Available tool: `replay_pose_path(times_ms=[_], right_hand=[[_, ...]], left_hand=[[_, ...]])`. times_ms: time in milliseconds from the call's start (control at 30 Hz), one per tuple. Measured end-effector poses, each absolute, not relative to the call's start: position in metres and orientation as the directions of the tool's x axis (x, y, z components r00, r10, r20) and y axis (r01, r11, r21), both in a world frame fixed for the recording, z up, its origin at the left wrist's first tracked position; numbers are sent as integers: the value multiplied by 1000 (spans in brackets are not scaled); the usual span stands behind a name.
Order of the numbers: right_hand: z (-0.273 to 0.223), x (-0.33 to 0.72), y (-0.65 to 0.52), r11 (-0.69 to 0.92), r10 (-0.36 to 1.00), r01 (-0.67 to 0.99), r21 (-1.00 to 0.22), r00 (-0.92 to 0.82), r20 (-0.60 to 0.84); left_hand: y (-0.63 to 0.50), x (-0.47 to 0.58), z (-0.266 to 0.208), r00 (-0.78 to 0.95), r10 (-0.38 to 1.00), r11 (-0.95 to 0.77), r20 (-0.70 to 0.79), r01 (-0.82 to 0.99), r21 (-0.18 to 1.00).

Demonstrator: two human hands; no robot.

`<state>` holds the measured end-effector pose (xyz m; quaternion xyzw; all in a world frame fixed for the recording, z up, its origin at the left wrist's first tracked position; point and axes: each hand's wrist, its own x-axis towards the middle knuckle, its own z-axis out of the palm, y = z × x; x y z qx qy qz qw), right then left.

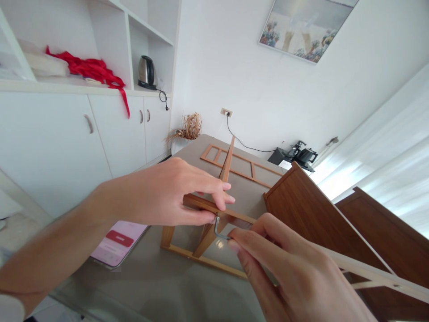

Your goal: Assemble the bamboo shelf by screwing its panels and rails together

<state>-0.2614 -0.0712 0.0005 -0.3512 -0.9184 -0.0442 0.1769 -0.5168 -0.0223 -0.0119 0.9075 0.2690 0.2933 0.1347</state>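
A wooden frame (208, 258) with crossbars stands on the grey tabletop, one long wooden piece of it rising at an angle toward the back. My left hand (167, 192) grips its upper rail (201, 202), thumb below and fingers over the top near a joint. Pinched between thumb and forefinger of my right hand (284, 264) is a bent metal hex key (217, 230). The short end of the key meets the rail right by my left thumb tip. The screw head itself is too small to make out.
A lit phone (117, 243) lies on the table (150, 286) at the left. Behind lies a flat ladder-like wooden frame (253, 170). Brown wooden panels (315, 214) stand at the right. A kettle (146, 71) and red ribbon (90, 67) sit on white shelves.
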Motion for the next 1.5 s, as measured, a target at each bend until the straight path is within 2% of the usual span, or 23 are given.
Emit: replay_pose_path(times_ms=[433, 600, 867, 1067, 1300, 1500], right_hand=[[1, -264, -68, 786, 576, 615, -62, -693, 434], [-2, -267, -68, 814, 516, 580, -25, -704, 489], [-4, -269, -66, 809, 491, 588, 15, -690, 531], [-9, -275, -77, 747, 594, 665, -4, -664, 455], [-26, -284, -92, 666, 653, 744, -39, -558, 512], [-25, -283, -97, 589, 678, 806, 53, -528, 511]], left_hand=[[-22, -516, -12, 676, 563, -822, 475, 397, 409], [-23, -516, -11, 677, 576, -813, 458, 422, 400], [-24, -515, -12, 651, 579, -815, 490, 442, 375], [-26, -514, -9, 664, 577, -817, 475, 461, 347], [-31, -514, -5, 672, 560, -826, 484, 496, 266], [-31, -514, -6, 657, 552, -828, 512, 504, 246]])
